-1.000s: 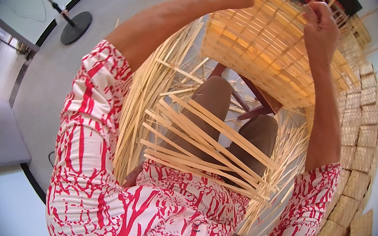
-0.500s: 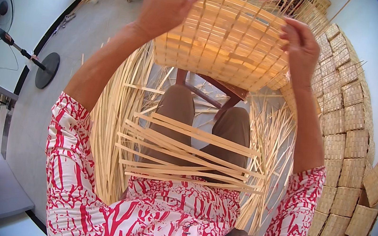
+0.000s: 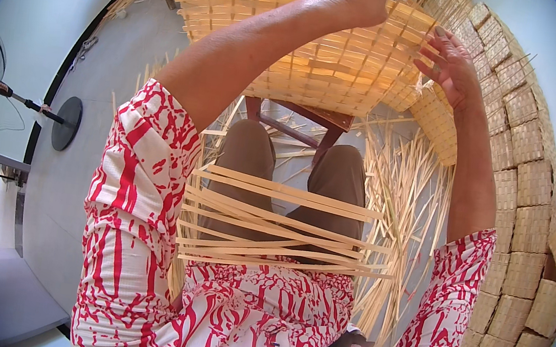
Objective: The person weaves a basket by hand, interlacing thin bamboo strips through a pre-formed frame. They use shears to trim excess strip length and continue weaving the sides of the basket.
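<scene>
A half-woven basket (image 3: 327, 64) of pale, flat bamboo-like strips stands before my knees on a dark wooden stool (image 3: 330, 121), with upright strips rising out of the top edge of the picture. Across its front reaches my left arm. My left hand (image 3: 357, 0) is curled closed at the upper rim, right of the middle; its fingertips are hidden. At the basket's right end is my right hand (image 3: 453, 67), fingers spread and tips close to the woven side. Several loose flat strips (image 3: 282, 195) lie across my thighs.
Long loose strips (image 3: 396, 210) are heaped on the floor to my right. Stacked woven pieces (image 3: 517, 275) line the right wall. A curved woven piece (image 3: 438, 128) lies right of the basket. A fan with a round base (image 3: 68, 123) stands at the left.
My left hand has moved right along the rim from the basket's left side. My right hand has spread its fingers and dropped slightly. The basket has shifted up and left in view.
</scene>
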A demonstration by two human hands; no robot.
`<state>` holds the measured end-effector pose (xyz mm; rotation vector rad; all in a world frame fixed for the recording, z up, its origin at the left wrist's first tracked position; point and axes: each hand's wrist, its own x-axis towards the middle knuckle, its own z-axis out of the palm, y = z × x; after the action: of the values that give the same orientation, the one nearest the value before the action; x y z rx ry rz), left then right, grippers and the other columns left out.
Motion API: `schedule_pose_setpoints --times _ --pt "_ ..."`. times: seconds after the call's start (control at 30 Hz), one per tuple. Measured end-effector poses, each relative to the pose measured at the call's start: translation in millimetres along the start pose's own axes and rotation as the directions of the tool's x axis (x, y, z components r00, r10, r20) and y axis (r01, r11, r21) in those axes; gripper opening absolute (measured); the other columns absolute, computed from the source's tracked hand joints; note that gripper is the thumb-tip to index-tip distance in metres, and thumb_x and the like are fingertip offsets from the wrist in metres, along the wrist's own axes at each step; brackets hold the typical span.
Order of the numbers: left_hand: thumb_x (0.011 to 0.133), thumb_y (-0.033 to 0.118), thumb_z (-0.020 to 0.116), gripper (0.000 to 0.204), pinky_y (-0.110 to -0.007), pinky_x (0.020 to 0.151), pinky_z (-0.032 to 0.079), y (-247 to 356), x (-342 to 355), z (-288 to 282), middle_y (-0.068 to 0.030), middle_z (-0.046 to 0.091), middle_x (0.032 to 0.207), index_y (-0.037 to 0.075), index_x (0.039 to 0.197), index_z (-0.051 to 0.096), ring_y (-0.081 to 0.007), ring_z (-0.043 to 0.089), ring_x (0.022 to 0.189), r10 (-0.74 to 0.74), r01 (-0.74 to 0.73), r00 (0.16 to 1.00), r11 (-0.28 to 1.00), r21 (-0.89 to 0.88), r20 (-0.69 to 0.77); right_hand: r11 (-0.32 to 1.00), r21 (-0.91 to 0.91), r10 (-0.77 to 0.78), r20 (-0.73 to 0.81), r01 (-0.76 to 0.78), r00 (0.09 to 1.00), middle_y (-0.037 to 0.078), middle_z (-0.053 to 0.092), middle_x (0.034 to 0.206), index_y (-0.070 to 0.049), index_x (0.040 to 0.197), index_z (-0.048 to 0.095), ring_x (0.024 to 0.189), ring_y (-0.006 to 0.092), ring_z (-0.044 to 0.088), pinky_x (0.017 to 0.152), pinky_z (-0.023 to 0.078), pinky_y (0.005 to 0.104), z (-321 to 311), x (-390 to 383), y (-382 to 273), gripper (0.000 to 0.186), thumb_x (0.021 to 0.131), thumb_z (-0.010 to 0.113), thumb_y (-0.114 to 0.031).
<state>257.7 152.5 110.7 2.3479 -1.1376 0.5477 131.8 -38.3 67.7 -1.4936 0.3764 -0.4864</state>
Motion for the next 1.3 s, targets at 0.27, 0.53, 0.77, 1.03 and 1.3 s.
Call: schedule_pose_setpoints --times 0.27,0.53,0.77,1.03,1.3 --pt "0.078 0.011 0.059 0.018 -0.049 0.078 0.057 -1.1 -5.6 -4.0 -0.0268 0.07 0.091 -0.001 0.085 0.072 -0.0409 0.07 0.091 0.024 -0.026 0.999 0.999 0.046 0.029 0.987 -0.058 -0.144 0.102 0.151 0.984 0.005 0.069 0.103 -0.003 0.116 0.063 0.092 0.0121 0.066 0.082 0.06 0.0296 8.1 -2.8 50.4 0.03 0.092 0.07 -0.019" --pt "0.074 0.008 0.061 0.017 -0.048 0.078 0.057 -1.5 -24.7 -7.5 -0.0239 0.071 0.091 0.0 0.085 0.072 -0.0394 0.07 0.09 0.102 -0.099 0.994 0.992 0.078 -0.03 0.941 0.123 -0.325 0.082 0.314 0.942 0.003 0.071 0.093 -0.002 0.101 0.071 0.079 0.01 0.068 0.073 0.062 0.0262 17.4 -9.0 72.7 0.015 0.092 0.07 -0.014" --pt "0.072 0.006 0.062 0.016 -0.047 0.078 0.056 -4.2 -30.7 -6.9 -0.0235 0.071 0.09 0.001 0.083 0.073 -0.0391 0.07 0.09 0.056 -0.058 0.998 0.995 0.086 0.025 0.943 0.108 -0.321 0.036 0.315 0.946 0.003 0.07 0.089 -0.002 0.095 0.07 0.079 0.01 0.068 0.073 0.062 0.0265 25.2 -14.7 72.3 0.012 0.092 0.07 -0.013" --pt "0.09 0.019 0.06 0.021 -0.048 0.059 0.052 -14.4 -35.0 -1.2 -0.0127 0.07 0.072 0.014 0.11 0.064 -0.0352 0.069 0.065 0.163 -0.17 0.985 0.964 0.204 0.051 0.96 0.093 -0.274 0.106 0.265 0.956 0.006 0.067 0.104 -0.002 0.119 0.058 0.091 0.0145 0.068 0.077 0.063 0.0337 23.2 -29.0 58.3 0.026 0.096 0.063 -0.016" --pt "0.093 0.019 0.061 0.012 -0.033 0.047 0.043 -72.8 -96.9 -17.2 -0.0052 0.056 0.053 0.014 0.104 0.064 -0.0203 0.058 0.047 0.057 -0.176 0.894 0.957 -0.231 -0.445 0.96 0.18 -0.234 0.087 0.215 0.968 0.007 0.064 0.115 -0.007 0.126 0.059 0.101 0.021 0.066 0.078 0.063 0.0376 27.0 -30.8 27.9 0.03 0.102 0.055 -0.024"
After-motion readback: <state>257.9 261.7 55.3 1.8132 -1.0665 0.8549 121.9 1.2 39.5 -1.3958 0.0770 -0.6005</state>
